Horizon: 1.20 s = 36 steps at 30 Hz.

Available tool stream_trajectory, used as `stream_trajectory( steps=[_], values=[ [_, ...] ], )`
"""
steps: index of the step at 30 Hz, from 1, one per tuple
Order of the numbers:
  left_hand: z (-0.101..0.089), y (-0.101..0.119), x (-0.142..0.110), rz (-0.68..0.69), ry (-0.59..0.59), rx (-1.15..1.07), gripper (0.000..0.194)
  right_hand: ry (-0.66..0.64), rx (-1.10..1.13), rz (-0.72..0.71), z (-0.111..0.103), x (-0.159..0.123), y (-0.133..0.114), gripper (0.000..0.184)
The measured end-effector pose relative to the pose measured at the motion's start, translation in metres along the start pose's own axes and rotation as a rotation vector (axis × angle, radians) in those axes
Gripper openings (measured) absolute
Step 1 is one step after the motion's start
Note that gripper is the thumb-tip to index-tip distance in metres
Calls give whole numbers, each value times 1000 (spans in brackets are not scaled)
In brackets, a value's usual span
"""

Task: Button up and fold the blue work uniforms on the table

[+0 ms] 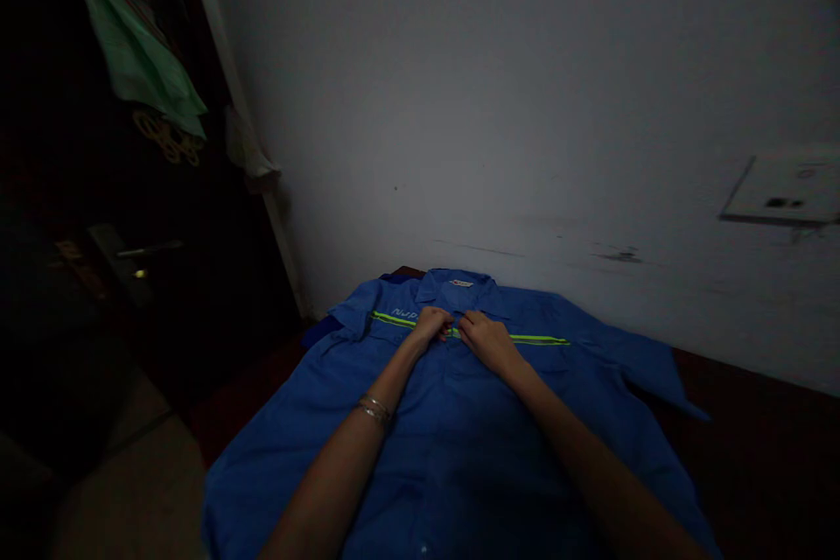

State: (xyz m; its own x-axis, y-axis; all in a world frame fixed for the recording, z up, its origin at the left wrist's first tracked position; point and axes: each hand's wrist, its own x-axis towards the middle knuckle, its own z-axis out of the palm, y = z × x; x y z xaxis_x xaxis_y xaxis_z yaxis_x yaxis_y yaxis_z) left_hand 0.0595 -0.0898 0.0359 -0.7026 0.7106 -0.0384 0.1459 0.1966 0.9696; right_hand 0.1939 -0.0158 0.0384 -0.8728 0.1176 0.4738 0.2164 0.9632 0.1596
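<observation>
A blue short-sleeved work shirt (407,420) lies spread front side up, its collar towards the wall and a yellow-green stripe across the chest. At the front opening just below the collar, my left hand (433,324) is closed on the shirt's edge, its fingers curled. Close beside it on the right, my right hand (484,336) pinches the cloth of the same opening. A small gap separates the two hands. Whatever button or fastening lies between the fingertips is too small and dark to make out.
Under the shirt is a dark red table (754,446), against a pale wall (492,105). Darker blue cloth (321,331) shows beneath the left sleeve. At left stands a dark door with a metal handle (148,250) and a hanging green cloth (141,61). A socket plate (784,188) is at right.
</observation>
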Motion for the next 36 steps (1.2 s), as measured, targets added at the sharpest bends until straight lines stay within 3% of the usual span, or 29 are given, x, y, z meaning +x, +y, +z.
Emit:
stream_trajectory(
  steps=[15,27,36],
  values=[
    [0,4,-4,-36,6,-1,8,102,-62,-7,3,1,-1,19],
    [-8,6,-8,51,-97,68,21,93,3,-33,7,3,1,21],
    [-4,9,-8,12,-33,64,23,110,46,-46,8,2,3,18]
  ],
)
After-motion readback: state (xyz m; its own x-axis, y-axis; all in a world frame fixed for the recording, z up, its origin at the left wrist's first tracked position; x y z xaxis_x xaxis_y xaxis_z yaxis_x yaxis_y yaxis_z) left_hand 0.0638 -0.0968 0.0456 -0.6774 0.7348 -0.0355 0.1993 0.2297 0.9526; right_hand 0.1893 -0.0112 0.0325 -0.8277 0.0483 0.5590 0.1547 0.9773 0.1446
